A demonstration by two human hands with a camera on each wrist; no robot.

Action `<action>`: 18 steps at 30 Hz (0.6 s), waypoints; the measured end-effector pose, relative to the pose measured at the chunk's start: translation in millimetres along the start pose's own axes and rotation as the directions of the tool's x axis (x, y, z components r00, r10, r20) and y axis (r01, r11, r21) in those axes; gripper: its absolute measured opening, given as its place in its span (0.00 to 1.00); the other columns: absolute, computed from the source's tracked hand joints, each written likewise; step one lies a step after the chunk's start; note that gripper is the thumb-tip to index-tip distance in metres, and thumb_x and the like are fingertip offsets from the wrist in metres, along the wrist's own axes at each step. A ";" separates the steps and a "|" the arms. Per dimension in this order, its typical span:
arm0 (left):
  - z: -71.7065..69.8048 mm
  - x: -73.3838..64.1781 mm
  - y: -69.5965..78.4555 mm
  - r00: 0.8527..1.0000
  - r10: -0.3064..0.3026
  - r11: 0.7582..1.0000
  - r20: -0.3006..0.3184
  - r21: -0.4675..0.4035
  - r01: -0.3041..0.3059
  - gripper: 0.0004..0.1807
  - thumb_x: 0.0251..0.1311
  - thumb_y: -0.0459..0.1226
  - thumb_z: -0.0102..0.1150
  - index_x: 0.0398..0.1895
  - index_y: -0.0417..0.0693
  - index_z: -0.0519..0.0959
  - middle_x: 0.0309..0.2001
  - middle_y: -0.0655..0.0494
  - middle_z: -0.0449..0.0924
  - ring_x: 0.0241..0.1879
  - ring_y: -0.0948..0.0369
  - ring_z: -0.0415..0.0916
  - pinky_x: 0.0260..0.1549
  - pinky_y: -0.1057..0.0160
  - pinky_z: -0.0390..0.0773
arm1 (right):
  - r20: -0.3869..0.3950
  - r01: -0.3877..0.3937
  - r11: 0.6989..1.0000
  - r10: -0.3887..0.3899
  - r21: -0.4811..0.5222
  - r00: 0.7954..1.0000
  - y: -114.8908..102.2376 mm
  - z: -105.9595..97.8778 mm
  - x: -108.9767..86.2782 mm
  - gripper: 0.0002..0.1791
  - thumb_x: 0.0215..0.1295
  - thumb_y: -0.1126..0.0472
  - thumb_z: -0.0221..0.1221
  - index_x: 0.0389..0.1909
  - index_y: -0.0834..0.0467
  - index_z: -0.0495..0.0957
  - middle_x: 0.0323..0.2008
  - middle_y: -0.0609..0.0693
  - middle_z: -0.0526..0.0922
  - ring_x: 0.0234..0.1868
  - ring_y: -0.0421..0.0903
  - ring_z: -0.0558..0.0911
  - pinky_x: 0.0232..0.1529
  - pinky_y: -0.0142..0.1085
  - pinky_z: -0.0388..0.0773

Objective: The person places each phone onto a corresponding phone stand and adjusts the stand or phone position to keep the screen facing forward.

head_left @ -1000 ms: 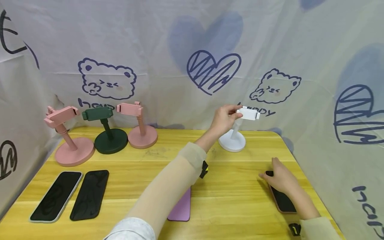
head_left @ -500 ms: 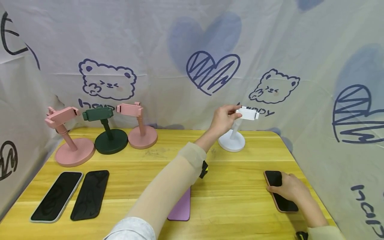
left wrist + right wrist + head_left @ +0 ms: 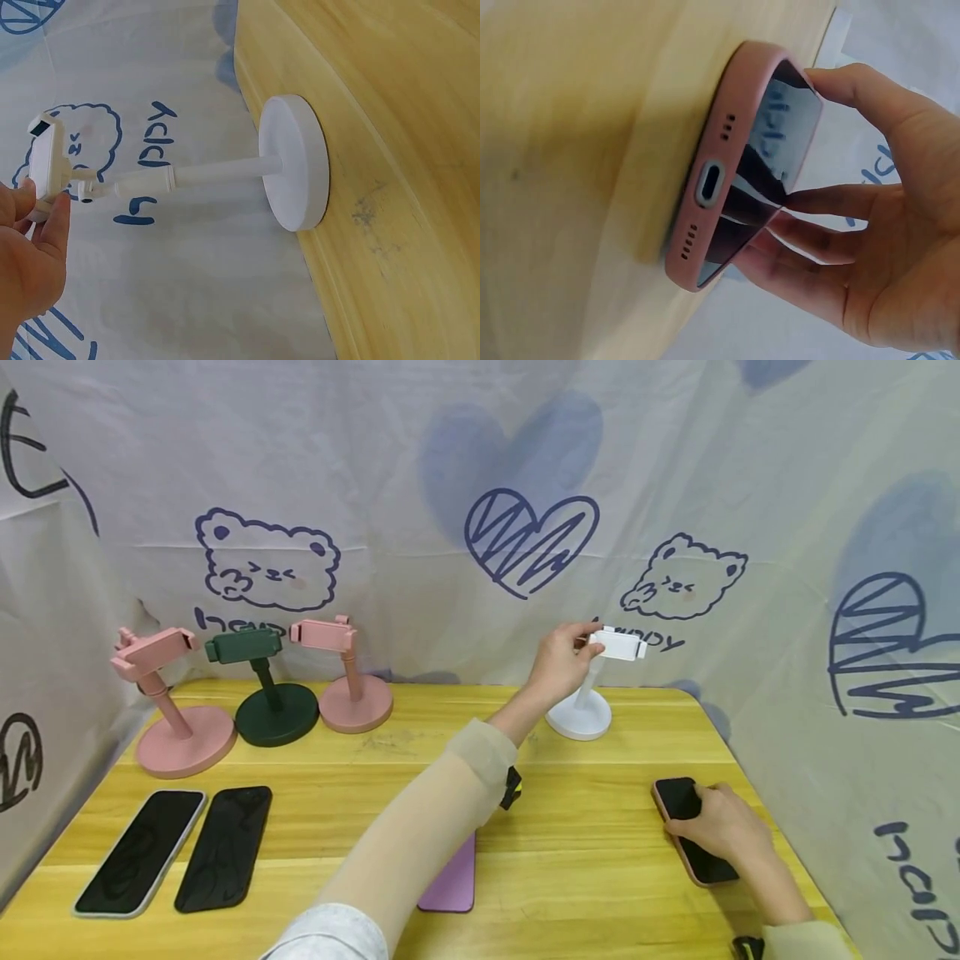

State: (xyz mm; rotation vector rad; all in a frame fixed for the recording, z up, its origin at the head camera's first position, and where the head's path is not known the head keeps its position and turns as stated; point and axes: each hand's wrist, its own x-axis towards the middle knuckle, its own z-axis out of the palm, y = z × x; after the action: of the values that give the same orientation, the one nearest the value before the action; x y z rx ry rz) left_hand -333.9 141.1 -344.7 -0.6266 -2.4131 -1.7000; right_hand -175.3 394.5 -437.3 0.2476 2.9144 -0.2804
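At the back right of the table stands a white phone stand [image 3: 582,713] with a round base. My left hand [image 3: 562,662] pinches the near end of its clamp [image 3: 618,645]; in the left wrist view, thumb and fingers [image 3: 54,232] sit on the clamp's end. At the right, my right hand [image 3: 726,827] grips a phone [image 3: 678,793] in a pink case across its width, thumb on one long edge and fingers on the other. The right wrist view shows the phone's [image 3: 712,184] charging-port end and dark, reflective screen; whether it is off the table I cannot tell.
Two pink phone stands [image 3: 187,739] [image 3: 356,703] and a green one [image 3: 277,714] stand at the back left. Two phones [image 3: 142,852] [image 3: 223,847] lie screen up in front of them. A purple phone-like slab [image 3: 453,881] lies partly under my left forearm. Printed cloth [image 3: 420,610] hangs behind.
My right hand has come down onto the pink-cased phone and taken hold of its edges. The phone has shifted slightly away and to the left. My left hand stays at the white clamp.
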 end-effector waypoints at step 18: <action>-2.7 -6.9 -5.4 0.997 0.082 0.996 0.005 0.025 -0.083 0.26 0.73 0.35 0.62 0.72 0.42 0.73 0.63 0.47 0.78 0.55 0.54 0.82 0.49 0.71 0.82 | -0.477 0.231 0.972 -0.190 0.028 0.858 -74.9 -2.9 3.2 0.49 0.51 0.49 0.77 0.72 0.67 0.71 0.65 0.68 0.73 0.55 0.70 0.78 0.41 0.63 0.83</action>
State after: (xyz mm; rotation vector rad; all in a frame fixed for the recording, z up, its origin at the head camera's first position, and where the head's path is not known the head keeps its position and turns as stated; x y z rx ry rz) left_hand -330.2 135.3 -350.6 -0.7161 -2.3724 -1.6352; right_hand -192.7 323.0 -422.4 0.0003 3.4276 -0.4326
